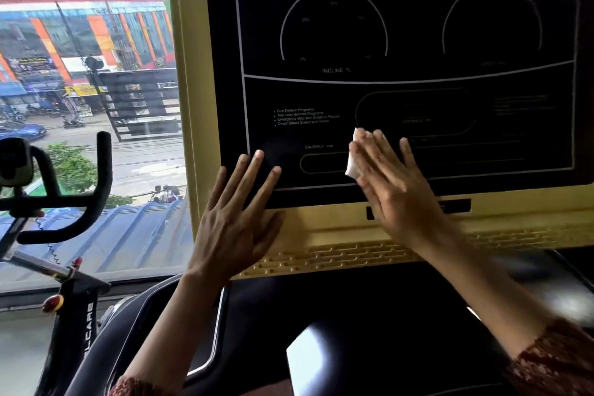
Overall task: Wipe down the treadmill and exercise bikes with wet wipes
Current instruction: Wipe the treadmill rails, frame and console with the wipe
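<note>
The treadmill console (411,42) fills the upper right: a black display panel with two dial outlines, set in a yellow frame (321,222). My right hand (392,183) lies flat on the lower middle of the panel, pressing a white wet wipe (353,164) against it; the wipe shows only at the hand's left edge. My left hand (238,219) rests flat with fingers spread on the panel's lower left corner and the yellow frame, holding nothing. An exercise bike (54,196) with black handlebars stands at the left.
A large window (90,74) behind the bike looks onto a street and buildings. Below the console lie the treadmill's black glossy deck and tray (353,315). A vented yellow strip (337,254) runs under the panel.
</note>
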{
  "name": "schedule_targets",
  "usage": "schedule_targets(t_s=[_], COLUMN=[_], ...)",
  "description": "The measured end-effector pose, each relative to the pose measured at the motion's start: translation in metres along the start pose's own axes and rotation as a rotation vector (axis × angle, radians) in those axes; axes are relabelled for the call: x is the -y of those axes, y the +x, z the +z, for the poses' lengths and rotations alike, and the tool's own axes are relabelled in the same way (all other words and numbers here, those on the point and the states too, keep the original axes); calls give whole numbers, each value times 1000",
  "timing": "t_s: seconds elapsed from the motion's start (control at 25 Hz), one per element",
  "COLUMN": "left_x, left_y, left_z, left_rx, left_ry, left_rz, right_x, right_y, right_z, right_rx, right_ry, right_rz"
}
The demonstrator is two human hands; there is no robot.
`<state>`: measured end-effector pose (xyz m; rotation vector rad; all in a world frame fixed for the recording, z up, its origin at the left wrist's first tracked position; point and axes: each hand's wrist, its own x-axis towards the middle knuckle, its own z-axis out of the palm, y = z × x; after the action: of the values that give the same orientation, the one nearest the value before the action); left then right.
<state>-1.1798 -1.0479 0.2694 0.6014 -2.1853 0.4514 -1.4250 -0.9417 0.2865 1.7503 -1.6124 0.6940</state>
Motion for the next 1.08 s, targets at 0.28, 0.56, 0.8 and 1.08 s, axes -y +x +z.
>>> schedule_targets(t_s=[0.28,0.56,0.8,1.08], left_x=[-53,-91,-97,-57], left_y=[27,45,40,1], left_z=[23,38,34,9], left_rx=[-6,5,17,30], left_ry=[-40,-35,25,113], left_rz=[48,36,-9,-122], right_x=[-35,-77,-44,8], right_y=[-61,-62,-9,-15], right_z=[-14,-28,-9,5], right_rx=[17,-52,6,-9], right_ry=[-33,-4,72,125], right_rz=[113,331,-139,-53])
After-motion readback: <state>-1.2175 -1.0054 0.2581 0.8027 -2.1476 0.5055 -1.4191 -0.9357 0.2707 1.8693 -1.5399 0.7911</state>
